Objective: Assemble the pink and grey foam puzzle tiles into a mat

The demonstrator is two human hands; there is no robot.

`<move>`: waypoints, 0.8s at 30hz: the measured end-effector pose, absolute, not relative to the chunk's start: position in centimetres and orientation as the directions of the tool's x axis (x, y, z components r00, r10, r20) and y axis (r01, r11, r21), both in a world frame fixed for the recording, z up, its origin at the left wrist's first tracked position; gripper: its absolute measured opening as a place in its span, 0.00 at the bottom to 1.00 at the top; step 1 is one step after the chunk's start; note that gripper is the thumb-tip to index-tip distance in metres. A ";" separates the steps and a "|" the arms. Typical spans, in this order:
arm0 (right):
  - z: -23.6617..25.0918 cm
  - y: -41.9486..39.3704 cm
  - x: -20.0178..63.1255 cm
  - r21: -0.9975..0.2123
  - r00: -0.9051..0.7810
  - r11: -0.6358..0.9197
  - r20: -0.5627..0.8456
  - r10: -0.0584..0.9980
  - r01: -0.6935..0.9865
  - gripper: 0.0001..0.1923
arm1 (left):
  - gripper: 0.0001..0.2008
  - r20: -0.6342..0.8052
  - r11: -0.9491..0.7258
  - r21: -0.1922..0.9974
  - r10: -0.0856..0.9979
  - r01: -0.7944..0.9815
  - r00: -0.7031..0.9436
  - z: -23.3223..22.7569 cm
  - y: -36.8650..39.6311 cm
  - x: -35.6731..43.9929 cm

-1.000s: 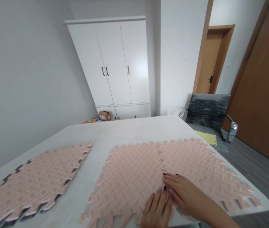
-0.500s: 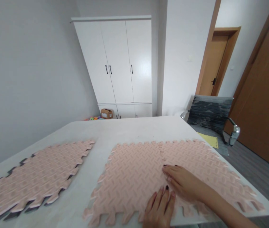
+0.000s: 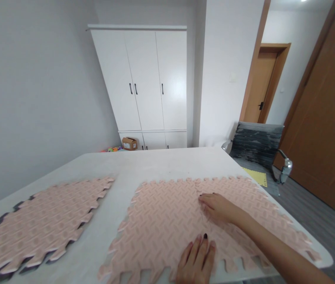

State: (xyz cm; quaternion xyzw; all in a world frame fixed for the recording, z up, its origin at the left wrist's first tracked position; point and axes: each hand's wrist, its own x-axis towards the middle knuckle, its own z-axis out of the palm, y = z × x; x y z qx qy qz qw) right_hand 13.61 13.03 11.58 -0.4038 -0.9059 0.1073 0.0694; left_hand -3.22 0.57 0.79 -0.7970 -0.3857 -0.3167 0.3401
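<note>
Two pink foam puzzle mats lie joined side by side on the white table (image 3: 155,163): the left mat (image 3: 158,221) and the right mat (image 3: 259,205). My right hand (image 3: 217,207) rests flat on the seam between them, fingers pointing left. My left hand (image 3: 197,260) lies flat on the near part of the left mat, fingers spread, at the bottom edge of the view. Neither hand grips anything.
A stack of pink and dark foam mats (image 3: 37,225) lies at the table's left. A grey office chair (image 3: 256,144) with a yellow mat on its seat stands at the right. A white wardrobe (image 3: 144,83) and a small cardboard box (image 3: 129,143) are behind. Wooden doors are at right.
My right hand has slid away from me along the seam between the two mats. My left hand has stayed near the front edge. The camera view has shifted slightly.
</note>
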 end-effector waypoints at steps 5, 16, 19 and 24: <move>10.8 15.3 12.8 -0.176 -0.647 0.646 0.060 0.760 0.743 0.25 | 0.31 0.777 -0.477 -0.267 0.407 0.837 0.480 0.5 0.6 -3.1; 9.9 19.4 12.9 -0.322 -0.656 0.618 -0.012 0.755 0.717 0.26 | 0.22 0.793 -0.443 -0.210 0.444 0.872 0.417 -0.3 0.5 -2.4; 9.4 19.8 12.8 -0.323 -0.637 0.602 -0.006 0.771 0.730 0.26 | 0.22 0.780 -0.443 -0.233 0.446 0.866 0.438 0.0 0.4 -2.7; 8.0 19.4 12.8 -0.325 -0.616 0.570 -0.050 0.786 0.754 0.29 | 0.25 0.700 -0.502 -0.334 0.435 0.798 0.567 2.0 0.1 -3.6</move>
